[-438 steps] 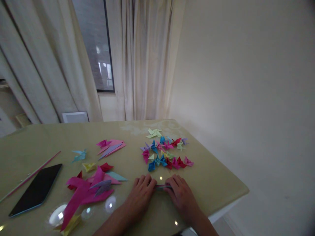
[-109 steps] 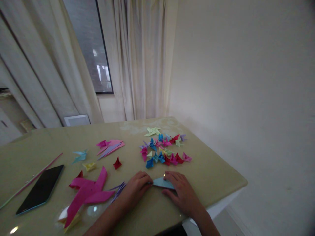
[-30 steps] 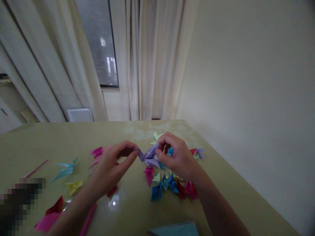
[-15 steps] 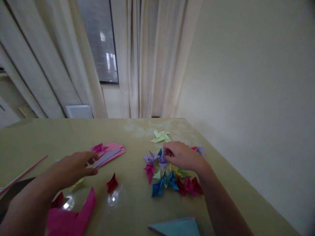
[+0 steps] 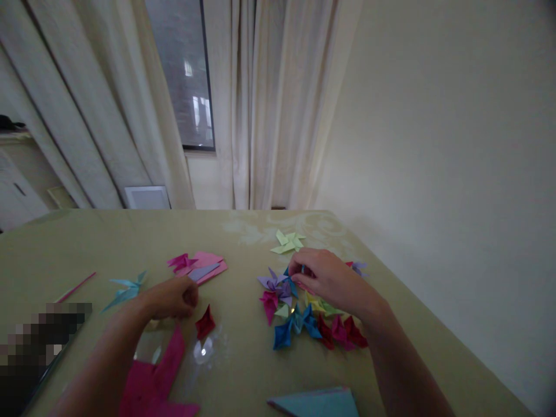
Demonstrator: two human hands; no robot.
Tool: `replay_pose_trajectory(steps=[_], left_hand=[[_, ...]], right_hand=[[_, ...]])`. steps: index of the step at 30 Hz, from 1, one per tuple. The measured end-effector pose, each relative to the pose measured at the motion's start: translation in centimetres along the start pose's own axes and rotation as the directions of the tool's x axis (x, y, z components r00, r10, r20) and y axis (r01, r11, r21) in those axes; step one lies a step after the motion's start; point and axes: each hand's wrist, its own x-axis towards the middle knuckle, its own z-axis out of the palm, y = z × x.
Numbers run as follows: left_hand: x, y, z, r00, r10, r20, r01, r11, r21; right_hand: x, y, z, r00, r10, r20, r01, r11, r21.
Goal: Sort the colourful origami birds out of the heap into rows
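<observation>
My right hand [image 5: 330,281] rests on a cluster of small folded paper pieces [image 5: 304,321] in blue, red, pink, yellow and purple. Its fingertips are pinched together at the cluster's far side, on what looks like a blue piece. A purple folded piece [image 5: 271,282] lies just left of those fingertips. My left hand [image 5: 171,298] is curled closed low over the table, left of a red folded piece [image 5: 205,322]. What its fingers hold is hidden.
On the beige table [image 5: 243,365] lie pink sheets [image 5: 204,267], a light green folded piece [image 5: 287,241], a light blue folded figure [image 5: 124,289], magenta paper [image 5: 156,388], a light blue triangle [image 5: 317,402] and a pink stick [image 5: 73,286]. Curtains hang behind; a wall stands right.
My left hand let go of the purple piece, swung left, then curled shut near the red piece. My right hand set the purple piece on the cluster and stays there.
</observation>
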Motion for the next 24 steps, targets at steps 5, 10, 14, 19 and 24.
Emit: replay_pose_trajectory(steps=[5,10,14,19,24], left_hand=[[1.3,-0.6,-0.7,0.933,0.044,-0.358,0.024,0.983,0.183],[1.7,-0.1,0.1,0.947,0.006,-0.322,0.09,0.955,0.283],[1.2,0.8,0.1,0.945,-0.023,-0.326,0.131,0.941,0.312],[0.4,1.5,-0.6,0.938,-0.078,-0.337,0.197,0.921,0.335],[-1.2,2.3,-2.0,0.937,-0.032,-0.349,0.142,0.945,0.294]], right_hand=[[0.6,-1.4,1.7,0.99,-0.093,-0.104,0.098,0.994,0.038],[0.4,-3.0,3.0,0.988,-0.095,-0.119,0.08,0.989,-0.122],[-0.6,-4.1,1.7,0.987,-0.079,-0.138,0.073,0.996,-0.047],[0.3,-3.0,2.0,0.999,0.043,0.019,-0.04,0.989,-0.139],[0.7,-1.7,2.7,0.966,0.156,0.208,-0.078,0.937,-0.339]])
